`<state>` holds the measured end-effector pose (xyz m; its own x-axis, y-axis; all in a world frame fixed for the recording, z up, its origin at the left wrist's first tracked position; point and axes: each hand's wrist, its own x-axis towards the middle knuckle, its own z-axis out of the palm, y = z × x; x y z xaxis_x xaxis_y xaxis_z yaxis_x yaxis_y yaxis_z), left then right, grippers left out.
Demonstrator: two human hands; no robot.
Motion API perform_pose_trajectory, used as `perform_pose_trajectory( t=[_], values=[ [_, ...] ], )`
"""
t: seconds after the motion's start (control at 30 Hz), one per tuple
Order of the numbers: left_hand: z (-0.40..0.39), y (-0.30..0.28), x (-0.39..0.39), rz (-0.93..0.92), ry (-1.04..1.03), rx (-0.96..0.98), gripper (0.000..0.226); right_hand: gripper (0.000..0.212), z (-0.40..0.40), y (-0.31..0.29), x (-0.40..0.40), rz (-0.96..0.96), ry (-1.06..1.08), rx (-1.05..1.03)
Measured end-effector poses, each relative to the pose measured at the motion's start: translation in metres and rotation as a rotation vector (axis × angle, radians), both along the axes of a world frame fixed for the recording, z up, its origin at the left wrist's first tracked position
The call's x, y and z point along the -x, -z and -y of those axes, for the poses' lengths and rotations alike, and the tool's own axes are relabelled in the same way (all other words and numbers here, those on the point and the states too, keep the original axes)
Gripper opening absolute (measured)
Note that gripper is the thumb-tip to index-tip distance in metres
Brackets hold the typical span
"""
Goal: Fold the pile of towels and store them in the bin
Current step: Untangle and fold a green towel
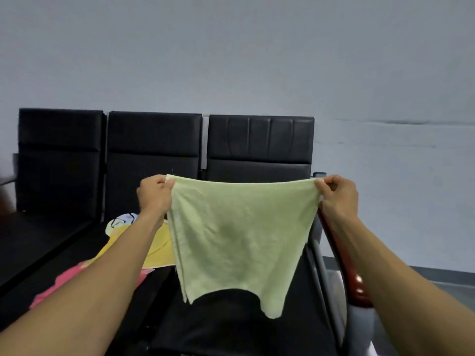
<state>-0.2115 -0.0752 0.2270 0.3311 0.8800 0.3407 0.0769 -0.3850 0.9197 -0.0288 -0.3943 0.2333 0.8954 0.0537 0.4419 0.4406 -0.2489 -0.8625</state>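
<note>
A row of black seats (154, 150) fills the middle and left of the frame. Over the right-hand seat, at centre, hangs the green towel (239, 235), stretched by its top edge, lower corners dangling free. It may already be doubled, though the layers are hard to tell. Lower left lie a yellow towel (159, 249) and a pink towel (69, 278), unfolded. The left hand (154, 194) and right hand (338, 195) each pinch an upper corner. A loosened pinch would drop that corner, and uneven tension would skew the fold. No bin shows.
</note>
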Motion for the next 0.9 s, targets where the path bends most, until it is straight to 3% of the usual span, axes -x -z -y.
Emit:
perform_pose_trajectory(
  t=[0.07,0.17,0.6,0.9],
  values=[
    [0.001,-0.011,0.006,0.018,-0.005,-0.021,0.022,0.016,0.006,-0.011,0.006,0.08,-0.027,0.129],
    [0.002,-0.022,0.012,0.011,0.0,-0.054,0.023,0.014,0.014,-0.028,0.01,0.168,0.03,0.15],
    [0.017,-0.018,0.027,-0.004,0.016,-0.135,0.025,0.015,0.017,-0.019,0.027,0.042,0.045,0.016],
    [0.039,0.001,0.063,-0.067,0.081,-0.17,0.024,0.018,0.039,-0.001,0.062,0.006,0.059,0.039]
  ],
)
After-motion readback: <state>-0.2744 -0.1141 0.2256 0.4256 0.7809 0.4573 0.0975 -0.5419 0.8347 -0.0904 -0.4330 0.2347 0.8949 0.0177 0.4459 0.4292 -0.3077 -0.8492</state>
